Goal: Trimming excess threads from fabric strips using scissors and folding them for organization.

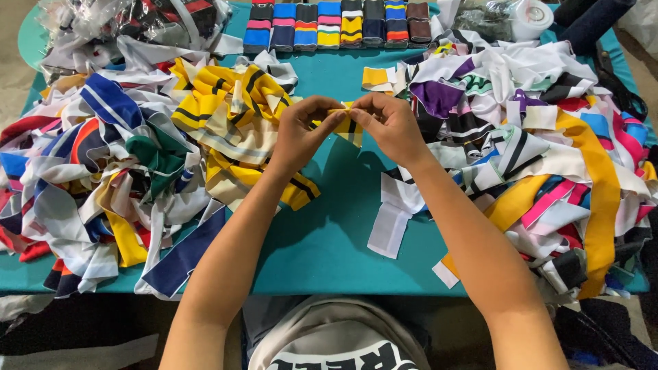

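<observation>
both hands meet above the teal table [329,240], the left hand [301,133] and right hand [387,123] pinching a small yellow-and-black fabric strip [348,127] between fingertips. a row of folded strips [336,24] sits finished at the back; big heaps of loose strips [103,157] remain either side.

Wearing no sleeves over either forearm, no gloves, rings, watch or bands on the left hand [301,133] or the right hand [389,125], and showing at the bottom edge a light grey top [336,329] carrying large white lettering outlined in black.
</observation>
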